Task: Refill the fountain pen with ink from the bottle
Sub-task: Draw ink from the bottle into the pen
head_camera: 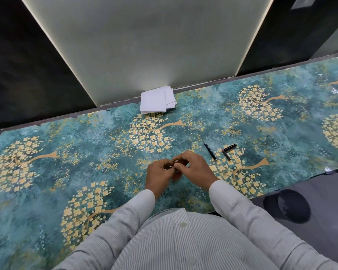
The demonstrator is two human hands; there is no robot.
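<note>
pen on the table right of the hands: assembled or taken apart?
Taken apart. Three separate dark pieces lie on the table: a slim barrel, a cap and a short section beside it.

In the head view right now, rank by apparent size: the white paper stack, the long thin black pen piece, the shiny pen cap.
1. White paper stack, clearly largest, though farthest from the camera.
2. Long thin black pen piece.
3. Shiny pen cap, shorter but thicker; both lie side by side, so the ranking holds.

The person wore a pale grey shirt [164, 242] with fine stripes, round whitish buttons [183, 224] down the front, and plain white cuffs [224, 193] at both wrists.
</note>
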